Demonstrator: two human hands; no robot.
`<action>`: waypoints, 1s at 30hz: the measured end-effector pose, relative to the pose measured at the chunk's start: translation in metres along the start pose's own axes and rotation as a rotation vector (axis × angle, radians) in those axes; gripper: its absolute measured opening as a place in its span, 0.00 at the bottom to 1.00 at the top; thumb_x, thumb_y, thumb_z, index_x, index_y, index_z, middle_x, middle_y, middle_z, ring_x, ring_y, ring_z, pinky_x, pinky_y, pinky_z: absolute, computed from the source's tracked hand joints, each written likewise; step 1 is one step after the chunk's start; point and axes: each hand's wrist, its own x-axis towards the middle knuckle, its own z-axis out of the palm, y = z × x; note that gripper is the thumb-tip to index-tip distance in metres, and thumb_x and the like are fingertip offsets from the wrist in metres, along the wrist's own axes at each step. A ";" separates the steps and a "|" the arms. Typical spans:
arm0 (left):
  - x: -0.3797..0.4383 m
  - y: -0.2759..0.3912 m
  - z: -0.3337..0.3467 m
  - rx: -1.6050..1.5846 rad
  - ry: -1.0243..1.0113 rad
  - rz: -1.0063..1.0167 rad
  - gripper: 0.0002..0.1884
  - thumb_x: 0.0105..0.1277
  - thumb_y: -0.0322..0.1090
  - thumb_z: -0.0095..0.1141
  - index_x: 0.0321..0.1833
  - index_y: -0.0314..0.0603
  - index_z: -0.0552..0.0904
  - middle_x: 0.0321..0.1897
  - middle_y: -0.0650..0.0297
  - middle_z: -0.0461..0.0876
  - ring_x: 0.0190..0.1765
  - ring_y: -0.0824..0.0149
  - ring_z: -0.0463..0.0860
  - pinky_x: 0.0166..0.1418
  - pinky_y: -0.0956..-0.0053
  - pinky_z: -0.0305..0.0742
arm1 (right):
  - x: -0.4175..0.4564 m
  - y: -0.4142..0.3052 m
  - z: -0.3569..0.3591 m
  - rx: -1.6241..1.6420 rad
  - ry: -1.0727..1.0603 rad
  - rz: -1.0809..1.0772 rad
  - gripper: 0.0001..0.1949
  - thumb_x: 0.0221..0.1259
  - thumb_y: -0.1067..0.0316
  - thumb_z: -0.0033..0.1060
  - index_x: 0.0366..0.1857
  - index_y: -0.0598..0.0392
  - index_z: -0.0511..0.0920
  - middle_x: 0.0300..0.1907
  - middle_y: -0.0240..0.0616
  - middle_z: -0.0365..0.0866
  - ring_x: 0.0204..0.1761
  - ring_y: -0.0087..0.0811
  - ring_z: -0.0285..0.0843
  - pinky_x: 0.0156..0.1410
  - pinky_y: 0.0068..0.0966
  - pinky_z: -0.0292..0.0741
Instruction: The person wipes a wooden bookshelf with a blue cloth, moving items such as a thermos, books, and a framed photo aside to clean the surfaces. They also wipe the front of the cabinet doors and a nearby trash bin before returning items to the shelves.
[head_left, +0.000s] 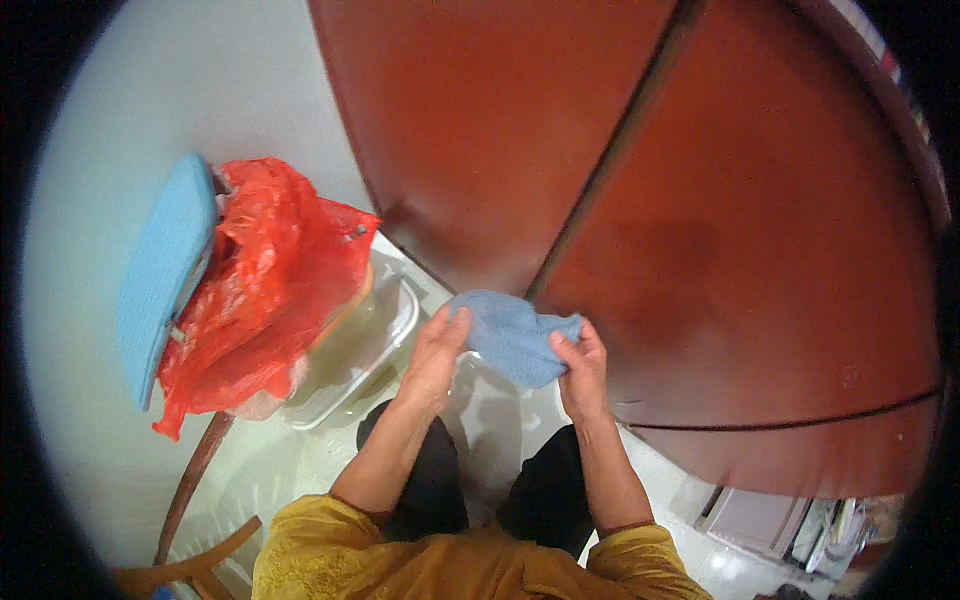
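A light blue cloth (506, 337) is stretched between my two hands, above the floor and in front of my knees. My left hand (441, 341) pinches its left end, thumb on top. At the right end, my right hand (583, 364) grips a bunched corner between thumb and fingers. The middle of the cloth sags slightly and looks folded. Whether it is a rag or a small garment cannot be told.
Left of me a red plastic bag (277, 277) lies over a clear plastic bin (360, 367). A light blue padded board (169, 277) leans beside it. Reddish-brown cabinet doors (720, 225) rise ahead. A wooden chair part (217, 551) is at lower left, a grey drawer-like box (754, 521) at lower right.
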 end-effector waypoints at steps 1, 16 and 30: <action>-0.002 0.005 -0.009 0.052 0.053 0.023 0.23 0.79 0.47 0.50 0.68 0.38 0.74 0.58 0.62 0.82 0.58 0.68 0.80 0.66 0.65 0.71 | 0.002 -0.003 0.005 0.087 0.055 -0.003 0.15 0.67 0.72 0.63 0.56 0.58 0.77 0.50 0.35 0.83 0.53 0.29 0.80 0.63 0.31 0.75; -0.088 0.029 0.020 -0.644 0.073 -0.130 0.20 0.78 0.37 0.49 0.69 0.37 0.73 0.62 0.55 0.80 0.62 0.59 0.81 0.65 0.65 0.78 | 0.009 0.060 0.043 -0.273 -0.463 -0.010 0.18 0.74 0.61 0.59 0.60 0.57 0.70 0.52 0.38 0.79 0.51 0.27 0.76 0.59 0.28 0.75; -0.175 -0.016 0.059 -0.763 0.228 -0.061 0.29 0.75 0.53 0.52 0.69 0.40 0.72 0.62 0.56 0.79 0.61 0.57 0.80 0.67 0.58 0.77 | -0.013 0.119 0.038 -0.446 -0.801 0.054 0.14 0.77 0.57 0.52 0.50 0.57 0.77 0.45 0.38 0.82 0.38 0.26 0.81 0.46 0.24 0.78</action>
